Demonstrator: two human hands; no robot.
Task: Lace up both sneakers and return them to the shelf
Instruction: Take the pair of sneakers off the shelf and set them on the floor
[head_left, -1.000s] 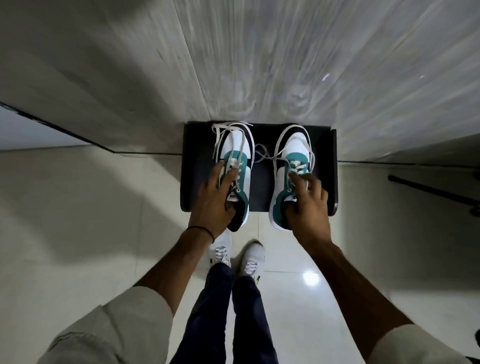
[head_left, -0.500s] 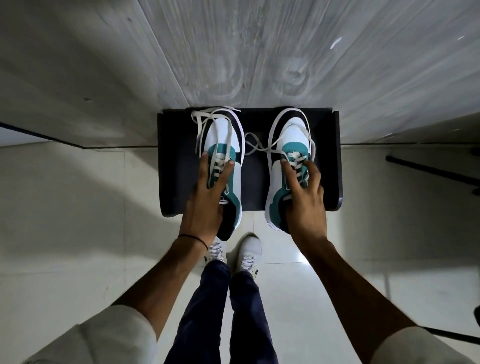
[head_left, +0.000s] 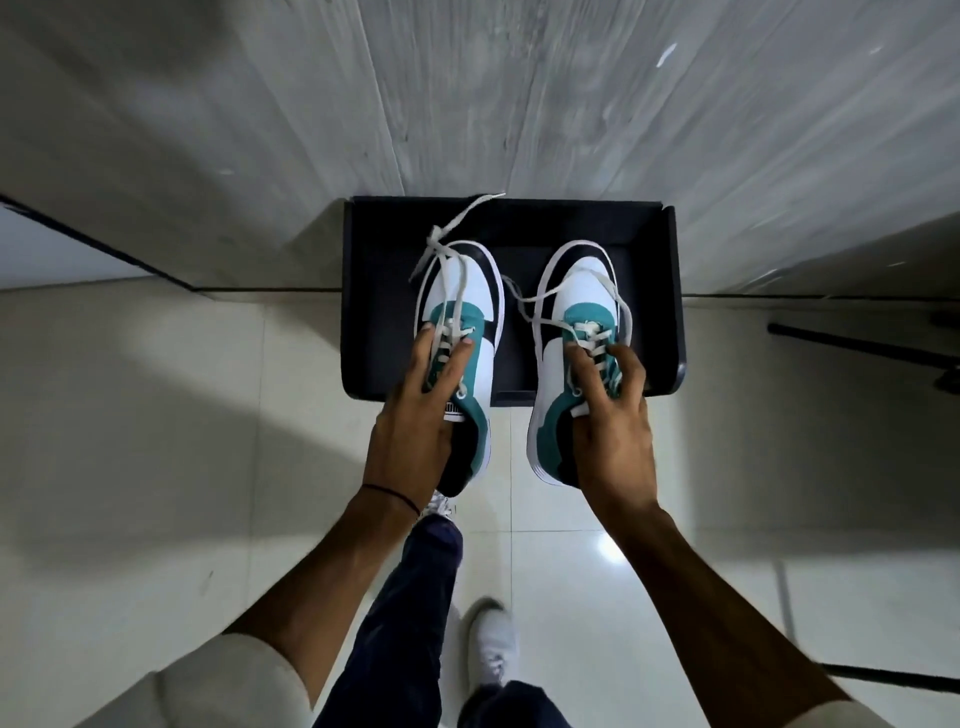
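Two white, teal and black sneakers hang side by side over a black shelf (head_left: 366, 312) fixed to the wall. My left hand (head_left: 415, 415) grips the left sneaker (head_left: 462, 291) over its tongue and laces. My right hand (head_left: 615, 431) grips the right sneaker (head_left: 582, 291) the same way. Both toes point at the wall and lie over the shelf, while both heels stick out past its front edge. Loose white lace ends (head_left: 457, 223) trail off the left sneaker's toe; another lace loops between the two shoes.
A grey wood-grain wall (head_left: 519, 93) rises behind the shelf. Pale glossy floor tiles (head_left: 156, 415) spread below. My legs in dark trousers and a white shoe (head_left: 491, 647) stand under the shelf. A dark rod (head_left: 857, 340) lies on the floor at right.
Both hands have drawn the sneakers back toward me, so their heels now overhang the shelf's front edge more. The left sneaker's laces have swung forward. My feet have shifted.
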